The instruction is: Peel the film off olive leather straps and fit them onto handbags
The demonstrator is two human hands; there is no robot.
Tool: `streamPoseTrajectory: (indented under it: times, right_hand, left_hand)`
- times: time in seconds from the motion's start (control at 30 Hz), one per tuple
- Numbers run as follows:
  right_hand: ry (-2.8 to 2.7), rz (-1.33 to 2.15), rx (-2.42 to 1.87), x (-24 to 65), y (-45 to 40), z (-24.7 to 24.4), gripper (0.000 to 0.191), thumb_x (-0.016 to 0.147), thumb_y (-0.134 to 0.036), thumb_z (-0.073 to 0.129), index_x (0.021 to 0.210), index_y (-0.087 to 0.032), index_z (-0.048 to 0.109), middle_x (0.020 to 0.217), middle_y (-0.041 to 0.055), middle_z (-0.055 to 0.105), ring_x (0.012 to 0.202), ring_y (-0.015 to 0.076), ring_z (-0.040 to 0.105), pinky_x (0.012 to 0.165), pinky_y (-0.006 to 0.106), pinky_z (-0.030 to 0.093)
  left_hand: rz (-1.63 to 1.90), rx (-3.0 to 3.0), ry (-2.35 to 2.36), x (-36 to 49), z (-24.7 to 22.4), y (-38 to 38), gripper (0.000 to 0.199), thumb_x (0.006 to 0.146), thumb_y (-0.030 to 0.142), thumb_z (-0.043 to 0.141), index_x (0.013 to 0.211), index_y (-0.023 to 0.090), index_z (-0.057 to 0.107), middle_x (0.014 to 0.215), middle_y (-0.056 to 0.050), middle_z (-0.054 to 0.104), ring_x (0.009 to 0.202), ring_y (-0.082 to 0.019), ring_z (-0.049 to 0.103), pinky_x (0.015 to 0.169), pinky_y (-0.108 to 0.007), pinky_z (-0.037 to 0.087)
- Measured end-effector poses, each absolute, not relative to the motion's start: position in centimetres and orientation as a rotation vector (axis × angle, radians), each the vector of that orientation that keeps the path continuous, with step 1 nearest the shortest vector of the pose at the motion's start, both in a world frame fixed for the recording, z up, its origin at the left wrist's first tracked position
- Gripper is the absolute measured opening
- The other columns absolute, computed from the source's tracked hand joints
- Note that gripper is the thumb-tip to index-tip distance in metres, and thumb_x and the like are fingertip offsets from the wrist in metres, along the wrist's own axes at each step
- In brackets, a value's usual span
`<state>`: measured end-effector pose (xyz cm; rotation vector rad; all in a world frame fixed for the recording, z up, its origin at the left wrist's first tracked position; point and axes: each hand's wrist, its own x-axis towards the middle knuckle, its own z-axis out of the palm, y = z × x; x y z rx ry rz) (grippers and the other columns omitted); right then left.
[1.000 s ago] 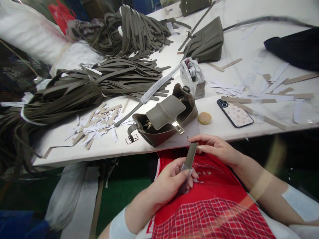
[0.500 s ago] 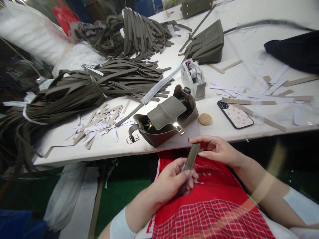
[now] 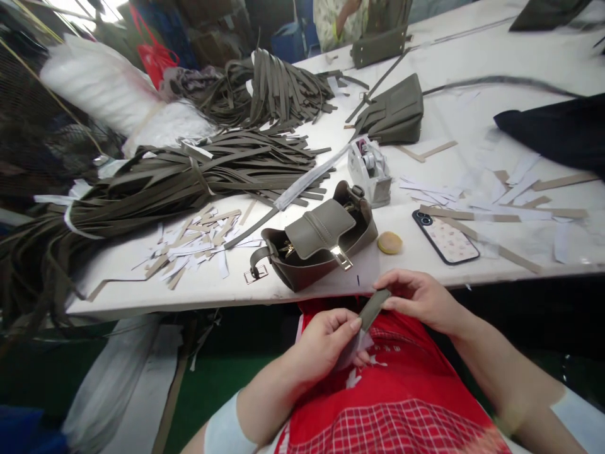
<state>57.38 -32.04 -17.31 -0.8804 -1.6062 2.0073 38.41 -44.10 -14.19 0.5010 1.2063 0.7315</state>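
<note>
Over the red apron, my left hand (image 3: 333,334) is closed round an olive strap (image 3: 373,309) whose lower part has a translucent wrap. My right hand (image 3: 416,296) pinches the strap's upper end between thumb and fingers. Just beyond my hands, an olive handbag (image 3: 319,236) lies on the white table (image 3: 227,297), its flap with a gold clasp facing up and a buckled strap end at its left. A round yellowish disc (image 3: 390,243) sits to the right of the bag, and behind it stands a tape dispenser (image 3: 369,170).
Bundles of olive straps (image 3: 155,189) cover the left side, with paper scraps (image 3: 198,243) before them. A phone (image 3: 447,238), more strips and black cloth (image 3: 558,135) lie right. Another olive bag (image 3: 397,113) is farther back. A person (image 3: 338,22) is at the far edge.
The view has tilted up, so a person now shows at the far edge. My right hand has closed onto the strap's upper end, and the strap leans further right.
</note>
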Motion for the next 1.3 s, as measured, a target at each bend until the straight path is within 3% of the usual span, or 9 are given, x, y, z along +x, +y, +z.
streamPoseTrajectory:
  times: [0.2,0.37,0.47,0.53,0.63,0.8,1.0,1.13,1.3]
  right_hand:
    - [-1.881,1.741,-0.966,57.1,-31.3,-16.4,0.032,0.076,-0.046,0.073,0.073,-0.016,0.063,0.064,-0.0005,0.061,0.057,0.0104,0.052,0.053,0.021,0.042]
    - [-1.892,1.519,-0.994,55.8,-30.5,-14.6,0.04,0.082,-0.052,0.064,0.065,-0.017,0.054,0.058,-0.0018,0.054,0.053,0.01,0.046,0.05,0.022,0.037]
    - [-1.895,1.489,-0.887,55.4,-29.8,-13.1,0.041,0.083,-0.053,0.063,0.063,-0.018,0.053,0.055,-0.0022,0.052,0.051,0.0099,0.044,0.048,0.022,0.035]
    - [-1.879,1.508,-0.779,55.2,-28.7,-12.4,0.042,0.087,-0.053,0.057,0.064,-0.018,0.054,0.056,-0.0009,0.053,0.052,0.0113,0.047,0.05,0.024,0.037]
    - [-1.828,1.428,-0.747,54.5,-25.2,-12.0,0.04,0.092,-0.052,0.048,0.075,-0.018,0.059,0.063,0.0017,0.059,0.058,0.014,0.053,0.056,0.026,0.042]
    - [-1.976,1.126,-0.945,51.3,-18.2,-12.5,0.044,0.078,-0.049,0.062,0.105,-0.014,0.065,0.082,0.0059,0.066,0.072,0.0193,0.059,0.07,0.033,0.047]
    - [-2.181,1.201,-0.727,48.6,-16.5,-13.2,0.029,0.078,-0.035,0.057,0.093,-0.014,0.07,0.066,0.0009,0.06,0.063,0.0162,0.052,0.059,0.028,0.039]
    - [-2.214,1.167,-0.668,48.8,-16.9,-13.4,0.016,0.074,-0.027,0.062,0.084,-0.015,0.067,0.068,0.0006,0.059,0.065,0.016,0.052,0.059,0.027,0.039]
    - [-2.255,1.27,-0.497,50.1,-17.0,-13.3,0.021,0.076,-0.026,0.064,0.094,-0.015,0.065,0.078,0.0019,0.062,0.073,0.0165,0.055,0.068,0.028,0.044]
  left_hand:
    - [0.647,1.03,1.451,38.2,-14.1,-42.9,0.049,0.091,0.06,0.04,0.068,0.017,0.048,0.059,0.003,0.047,0.055,-0.01,0.041,0.054,-0.024,0.031]
    - [0.639,1.42,1.53,38.7,-11.2,-41.8,0.039,0.095,0.049,0.039,0.087,0.017,0.058,0.076,-0.002,0.057,0.068,-0.014,0.047,0.065,-0.026,0.036]
    - [0.608,1.413,1.439,38.1,-9.3,-40.9,0.046,0.095,0.054,0.034,0.09,0.016,0.06,0.067,-0.001,0.054,0.06,-0.013,0.046,0.06,-0.025,0.037]
    - [0.638,1.308,1.4,37.3,-8.1,-40.1,0.052,0.094,0.058,0.032,0.089,0.015,0.061,0.064,-0.001,0.053,0.055,-0.012,0.046,0.056,-0.024,0.036]
    - [0.71,1.18,1.432,36.0,-5.8,-38.5,0.055,0.088,0.063,0.043,0.088,0.013,0.063,0.065,-0.001,0.054,0.053,-0.009,0.045,0.052,-0.021,0.035]
    - [0.835,1.18,1.566,34.9,-2.8,-34.1,0.047,0.086,0.06,0.049,0.097,0.016,0.059,0.048,0.007,0.048,0.034,-0.006,0.033,0.037,-0.019,0.021]
    - [0.752,1.197,1.681,34.6,-3.0,-28.9,0.044,0.086,0.061,0.05,0.083,0.018,0.058,0.038,0.008,0.043,0.026,-0.006,0.03,0.032,-0.018,0.018]
    - [0.618,1.297,1.664,34.5,-3.6,-27.8,0.039,0.089,0.053,0.049,0.072,0.018,0.053,0.047,0.004,0.052,0.027,-0.006,0.033,0.032,-0.018,0.022]
    - [0.474,1.358,1.863,34.6,-4.7,-27.8,0.031,0.088,0.041,0.05,0.068,0.018,0.055,0.045,0.006,0.044,0.03,-0.008,0.038,0.037,-0.02,0.03]
